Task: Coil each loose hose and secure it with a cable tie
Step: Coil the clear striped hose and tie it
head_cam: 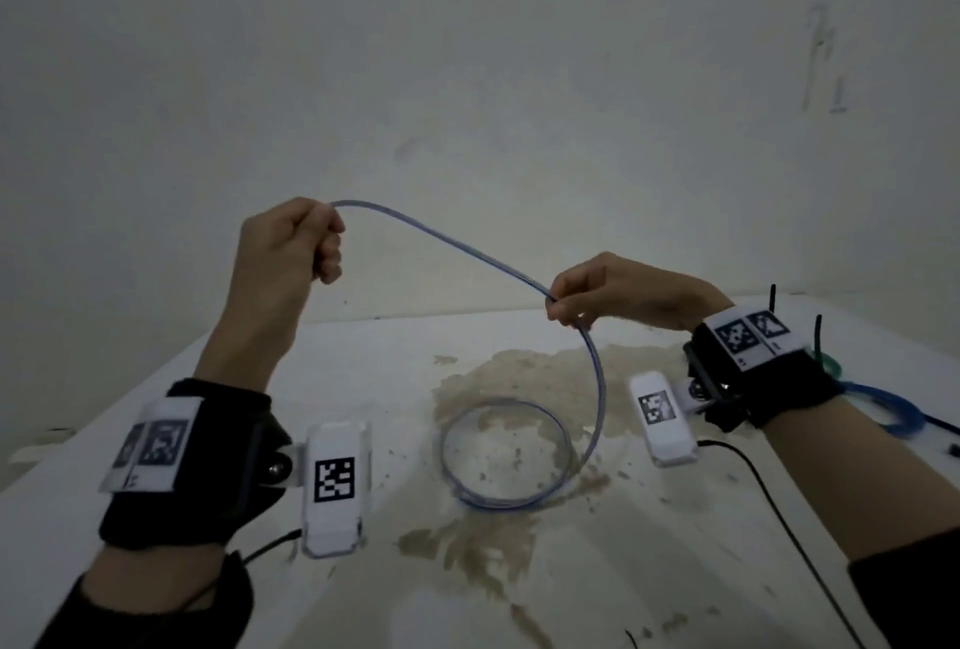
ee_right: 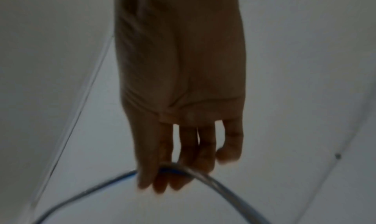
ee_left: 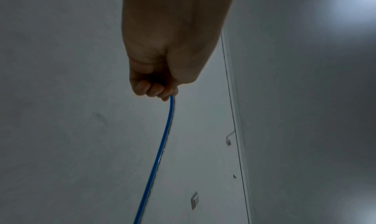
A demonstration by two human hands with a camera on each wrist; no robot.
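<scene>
A thin clear hose with a blue stripe [head_cam: 447, 239] arcs through the air between both hands. My left hand [head_cam: 301, 238] is raised in a fist and grips one end of the hose [ee_left: 165, 127]. My right hand [head_cam: 582, 295], lower and to the right, pinches the hose [ee_right: 205, 177] midway between thumb and fingers. Below the right hand the hose drops and lies in a round loop [head_cam: 506, 451] on the white table [head_cam: 156, 440]. No cable tie is visible in either hand.
A brown stain [head_cam: 519, 378] spreads over the table under the loop. At the right edge lie a coiled blue hose [head_cam: 883, 409], a green coil [head_cam: 831, 365] and upright black cable ties [head_cam: 818, 331]. A black cable [head_cam: 769, 487] runs along the table. A white wall stands behind.
</scene>
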